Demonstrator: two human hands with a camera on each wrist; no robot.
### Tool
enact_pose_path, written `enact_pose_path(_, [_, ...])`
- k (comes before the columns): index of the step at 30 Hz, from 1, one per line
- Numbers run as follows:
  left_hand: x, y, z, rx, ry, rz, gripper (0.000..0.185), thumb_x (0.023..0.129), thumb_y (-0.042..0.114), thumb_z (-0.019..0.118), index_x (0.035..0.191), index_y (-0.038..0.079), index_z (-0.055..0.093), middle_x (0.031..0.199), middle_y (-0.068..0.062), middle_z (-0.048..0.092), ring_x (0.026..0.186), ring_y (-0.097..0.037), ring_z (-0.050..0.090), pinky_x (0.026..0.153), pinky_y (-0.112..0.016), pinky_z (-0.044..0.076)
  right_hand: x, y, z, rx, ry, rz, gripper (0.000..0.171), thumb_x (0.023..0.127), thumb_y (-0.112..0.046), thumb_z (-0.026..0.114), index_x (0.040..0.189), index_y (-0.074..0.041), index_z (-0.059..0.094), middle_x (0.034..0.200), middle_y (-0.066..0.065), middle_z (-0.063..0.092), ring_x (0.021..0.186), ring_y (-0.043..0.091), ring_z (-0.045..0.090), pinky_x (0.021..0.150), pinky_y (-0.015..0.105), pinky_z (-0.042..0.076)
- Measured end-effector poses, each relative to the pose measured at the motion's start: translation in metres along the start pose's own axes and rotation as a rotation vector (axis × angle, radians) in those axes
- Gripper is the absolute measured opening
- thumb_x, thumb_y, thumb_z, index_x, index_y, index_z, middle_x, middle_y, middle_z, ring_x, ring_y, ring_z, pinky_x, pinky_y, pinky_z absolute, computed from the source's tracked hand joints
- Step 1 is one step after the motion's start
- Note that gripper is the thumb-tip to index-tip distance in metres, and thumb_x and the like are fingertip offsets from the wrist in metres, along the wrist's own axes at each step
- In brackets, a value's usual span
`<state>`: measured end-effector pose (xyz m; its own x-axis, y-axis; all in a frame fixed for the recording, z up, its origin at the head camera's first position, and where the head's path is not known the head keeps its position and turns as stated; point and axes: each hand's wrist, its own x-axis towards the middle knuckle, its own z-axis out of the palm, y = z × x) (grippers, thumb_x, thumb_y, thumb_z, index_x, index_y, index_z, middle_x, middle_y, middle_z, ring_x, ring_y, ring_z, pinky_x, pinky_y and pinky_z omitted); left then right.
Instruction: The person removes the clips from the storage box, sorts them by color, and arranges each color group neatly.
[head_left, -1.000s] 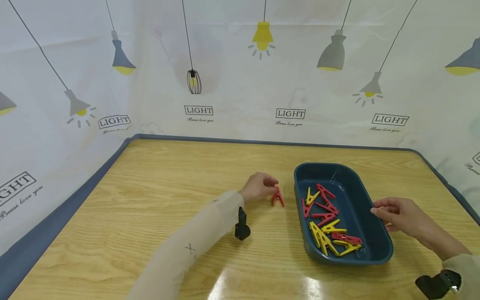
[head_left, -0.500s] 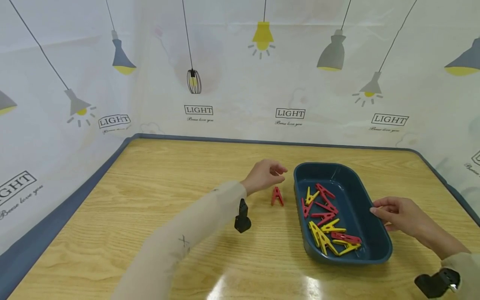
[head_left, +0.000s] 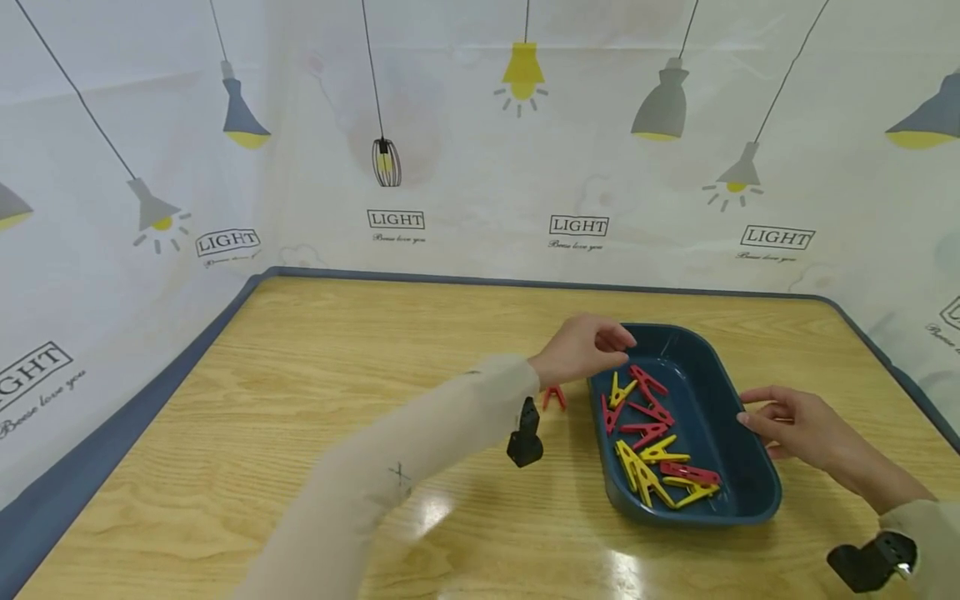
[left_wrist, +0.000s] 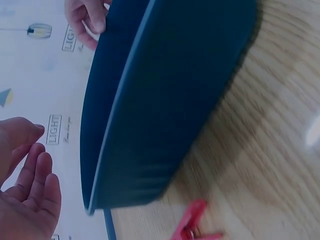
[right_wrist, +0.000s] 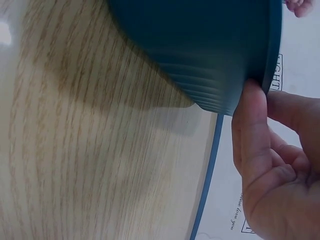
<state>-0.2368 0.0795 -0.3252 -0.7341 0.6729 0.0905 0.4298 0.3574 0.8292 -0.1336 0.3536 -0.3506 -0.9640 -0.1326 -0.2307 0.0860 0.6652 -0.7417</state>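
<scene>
Clothespins [head_left: 654, 450] of red and yellow plastic fill your oval dark-blue tray [head_left: 750, 479]; your left hand [head_left: 581, 350] hovers relaxed above, right hand [head_left: 795, 421] touching its smooth rim with straight fingers.

The worktop [head_left: 300, 400] looks like glossy, smooth wood-grain laminate that mirrors the light, the dark blue tray [head_left: 738, 450] is smooth plastic with a faint ribbed outer wall, the red and yellow clothes pegs [head_left: 652, 442] are shiny plastic, and the sleeve [head_left: 390, 467] is thin matt cloth.
</scene>
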Motion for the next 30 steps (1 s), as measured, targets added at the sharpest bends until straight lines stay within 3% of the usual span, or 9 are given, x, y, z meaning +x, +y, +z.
enact_pose_path(8, [0.009,0.012,0.022,0.005,-0.066,0.013,0.021,0.083,0.009,0.061,0.104,0.006,0.063,0.099,-0.003,0.062,0.081,-0.003,0.055,0.069,-0.011,0.042,-0.001,0.000,0.001,-0.016,0.027,-0.033,0.052,0.092,-0.024,0.049,0.128,0.009,0.031,0.086,0.011,0.061,0.068,0.016,0.059,0.060,0.031,0.051])
enact_pose_path(16, [0.014,0.006,0.032,0.006,-0.109,0.025,0.023,0.084,0.009,0.061,0.106,0.003,0.062,0.100,-0.004,0.062,0.082,-0.002,0.054,0.068,-0.010,0.042,0.001,-0.001,0.000,-0.037,0.037,-0.045,0.048,0.093,-0.021,0.047,0.126,0.011,0.034,0.092,0.015,0.059,0.071,0.016,0.059,0.061,0.033,0.052])
enact_pose_path(23, [0.019,0.000,0.038,0.024,-0.126,-0.022,0.024,0.083,0.009,0.061,0.107,0.004,0.062,0.095,0.000,0.063,0.080,-0.001,0.055,0.065,-0.011,0.042,0.003,-0.001,-0.001,-0.026,0.043,-0.049,0.052,0.091,-0.022,0.051,0.128,0.010,0.033,0.095,0.017,0.057,0.076,0.018,0.059,0.063,0.036,0.052])
enact_pose_path(30, [0.024,0.000,0.045,0.041,-0.177,-0.071,0.028,0.082,0.010,0.063,0.110,0.006,0.061,0.102,-0.004,0.061,0.080,-0.002,0.055,0.061,-0.012,0.044,0.004,0.000,-0.003,0.013,0.021,-0.039,0.059,0.090,-0.026,0.052,0.134,0.007,0.027,0.097,0.018,0.057,0.079,0.018,0.060,0.064,0.037,0.052])
